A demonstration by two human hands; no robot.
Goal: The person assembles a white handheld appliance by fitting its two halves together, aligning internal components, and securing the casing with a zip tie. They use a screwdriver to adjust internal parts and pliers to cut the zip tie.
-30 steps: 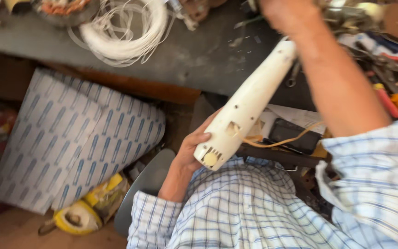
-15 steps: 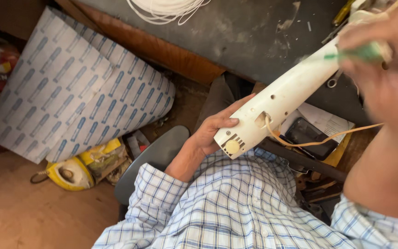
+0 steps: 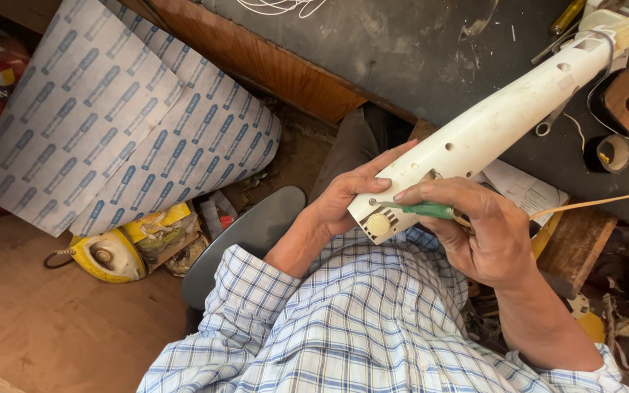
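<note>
Leaning at upper left against the desk front: a large flat package (image 3: 111, 109) wrapped in white paper patterned with rows of small blue labels, tilted, lower corner near the floor. Just below it, a yellow clothes iron (image 3: 107, 255) lying on the floor beside crumpled yellow and white wrappers (image 3: 165, 233). Beside those, a grey rounded stool seat (image 3: 252, 229).

In the middle of the view: a long white plastic casing (image 3: 489, 131), tapered, dotted with round holes and a few square cut-outs, scuffed and grubby, slanting from the lower centre up to the top right corner, where a cream-coloured block sits at its tip. Broad near end with a pale yellow round knob and a small screw. Left hand (image 3: 347, 200) clasped around that near end from below, thumb along the side. Right hand (image 3: 485, 233) closed around a green-handled screwdriver (image 3: 424, 209), tip set against the casing's near end. A tan cord (image 3: 598, 202) running off to the right from under the right hand.

Behind: a dark grey desk (image 3: 402, 51), scratched and dusty, with a wooden edge; on it white wire loops (image 3: 282, 6), a spanner (image 3: 551, 124), a brown coil (image 3: 627, 102) and a roll of tape (image 3: 609, 153). Bare brown floor (image 3: 52, 320) at lower left. Blue and white checked shirt (image 3: 358, 327) in the foreground
</note>
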